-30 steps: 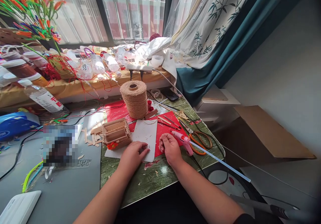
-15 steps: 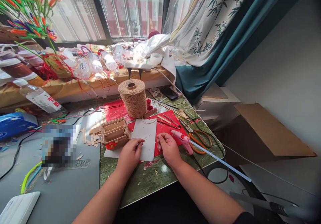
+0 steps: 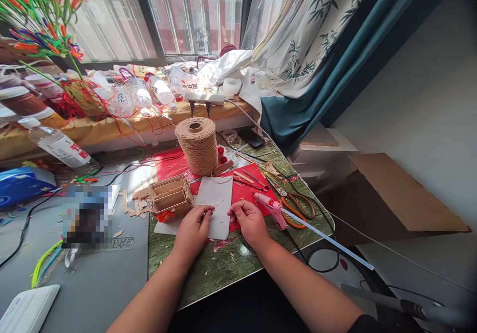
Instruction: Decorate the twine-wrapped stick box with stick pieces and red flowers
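Observation:
My left hand (image 3: pixel 194 225) is closed in a pinch over the left part of a white card (image 3: pixel 219 194); whatever its fingertips hold is too small to name. Across the card's right edge, my right hand (image 3: pixel 250 219) is also closed, thumb against fingers, its contents hidden. Beside my left hand stands a small box of craft sticks (image 3: pixel 171 197) with a red-orange flower on its front. Right of my right hand lies a pink glue gun (image 3: pixel 274 208) with a long clear glue stick in its back. Behind the card stands a big spool of twine (image 3: pixel 197 146).
Orange-handled scissors (image 3: pixel 298 206) lie past the glue gun, with several thin tools (image 3: pixel 250 180) on red paper. Loose wooden sticks (image 3: pixel 137 205) lie left of the box. A power strip (image 3: pixel 204 98) and plastic bottles (image 3: pixel 140 93) line the sill. A phone (image 3: pixel 252 137) lies at the back.
My right hand has shifted slightly left, its fingertips now nearer the white card and my left hand. The left hand has stayed in place.

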{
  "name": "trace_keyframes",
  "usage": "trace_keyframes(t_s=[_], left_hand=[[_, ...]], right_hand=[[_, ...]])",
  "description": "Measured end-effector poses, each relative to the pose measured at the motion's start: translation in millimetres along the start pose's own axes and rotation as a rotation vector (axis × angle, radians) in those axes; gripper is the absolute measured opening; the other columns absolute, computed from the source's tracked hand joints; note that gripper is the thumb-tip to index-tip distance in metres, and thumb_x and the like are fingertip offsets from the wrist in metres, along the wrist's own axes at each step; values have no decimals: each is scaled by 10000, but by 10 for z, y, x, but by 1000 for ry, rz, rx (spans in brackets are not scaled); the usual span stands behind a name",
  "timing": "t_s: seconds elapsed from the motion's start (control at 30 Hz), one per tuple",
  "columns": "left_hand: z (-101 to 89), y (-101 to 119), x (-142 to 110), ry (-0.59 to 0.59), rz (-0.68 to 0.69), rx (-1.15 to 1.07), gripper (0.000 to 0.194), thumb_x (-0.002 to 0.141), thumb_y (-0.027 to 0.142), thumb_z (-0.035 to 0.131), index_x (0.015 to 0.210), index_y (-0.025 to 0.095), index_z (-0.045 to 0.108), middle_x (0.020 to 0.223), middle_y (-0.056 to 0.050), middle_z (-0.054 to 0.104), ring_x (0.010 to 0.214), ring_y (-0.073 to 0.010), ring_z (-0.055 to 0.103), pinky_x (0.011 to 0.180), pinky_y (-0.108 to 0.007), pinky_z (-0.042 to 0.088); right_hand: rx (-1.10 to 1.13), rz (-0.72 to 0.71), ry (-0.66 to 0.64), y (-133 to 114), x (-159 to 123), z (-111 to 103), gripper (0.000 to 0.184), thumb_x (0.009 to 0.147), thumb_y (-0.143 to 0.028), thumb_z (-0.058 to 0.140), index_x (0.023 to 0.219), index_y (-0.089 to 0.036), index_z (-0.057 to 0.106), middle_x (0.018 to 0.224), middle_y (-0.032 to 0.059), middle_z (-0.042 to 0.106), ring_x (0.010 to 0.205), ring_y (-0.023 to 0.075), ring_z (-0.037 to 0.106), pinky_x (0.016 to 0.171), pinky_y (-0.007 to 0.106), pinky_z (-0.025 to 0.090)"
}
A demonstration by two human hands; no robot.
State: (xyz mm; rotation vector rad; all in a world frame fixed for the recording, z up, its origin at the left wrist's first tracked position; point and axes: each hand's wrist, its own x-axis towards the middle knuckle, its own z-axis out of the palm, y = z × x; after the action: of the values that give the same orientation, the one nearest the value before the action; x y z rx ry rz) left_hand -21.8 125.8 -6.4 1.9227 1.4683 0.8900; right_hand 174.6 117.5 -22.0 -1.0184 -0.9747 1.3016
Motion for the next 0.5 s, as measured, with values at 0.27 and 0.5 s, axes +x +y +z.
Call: trace_keyframes(t_s=[0.27,0.5], left_hand=[[10,-24,-2,-5,-24,-13,274,1035,346,477,1113,234,715,1071,-63,747,1036,-239,675,934,-400,519],[21,-30,1,-20,-44,-20,282,1025,362,490,1120,242,726,1080,-63,750,1040,-240,682,941,-401,526]], right_hand=[[33,-7,-7,-51,-1,13,177,876,-384,784,946,-222,795,942,65,791,749,176,718,719,310,582],[28,34,15,-38,14,2,210,818,-401,843,857,-204,782,764,30,754,670,161,699,671,283,560]])
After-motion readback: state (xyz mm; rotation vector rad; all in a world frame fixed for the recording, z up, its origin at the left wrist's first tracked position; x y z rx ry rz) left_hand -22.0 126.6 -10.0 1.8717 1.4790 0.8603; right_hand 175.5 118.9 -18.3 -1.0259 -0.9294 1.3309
